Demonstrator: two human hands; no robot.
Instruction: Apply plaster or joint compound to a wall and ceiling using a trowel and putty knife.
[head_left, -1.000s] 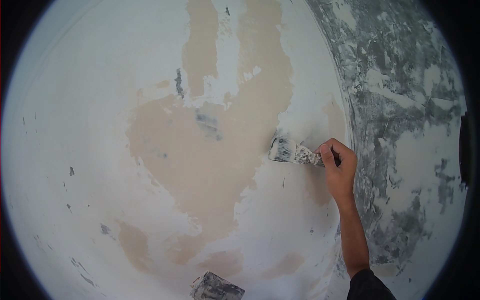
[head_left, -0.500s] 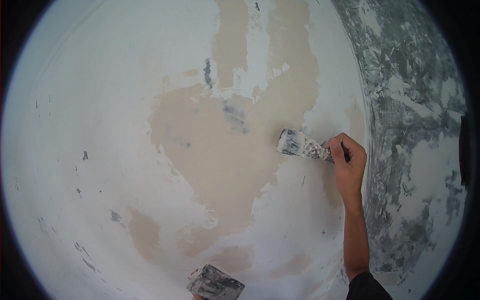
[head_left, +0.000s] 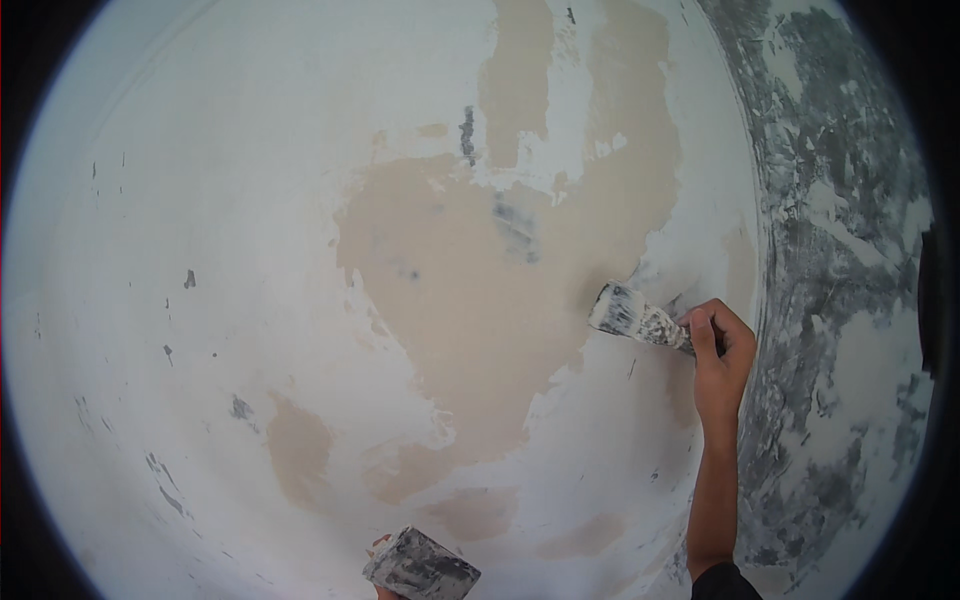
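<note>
My right hand (head_left: 722, 345) is closed round the handle of a putty knife (head_left: 642, 322), fingers wrapped and thumb along it. The knife's blade is smeared with white and dark grey filler. Its tip points left, at the right edge of a large beige patch (head_left: 470, 300) on the white wall. At the bottom, only a few fingertips of my left hand (head_left: 381, 546) show. They grip a broad, flat rectangular blade (head_left: 424, 568), coated in dark and pale residue; its handle is hidden.
A rough grey-and-white wall surface (head_left: 830, 300) lies to the right beyond a vertical edge. Dark scuffs, such as a grey streak (head_left: 467, 135), mark the white wall. Smaller beige patches (head_left: 298, 450) lie lower down.
The view has shifted, so the wall appears farther right. My right hand with the putty knife has moved slightly down along the wall. My left hand still holds the broad blade low down.
</note>
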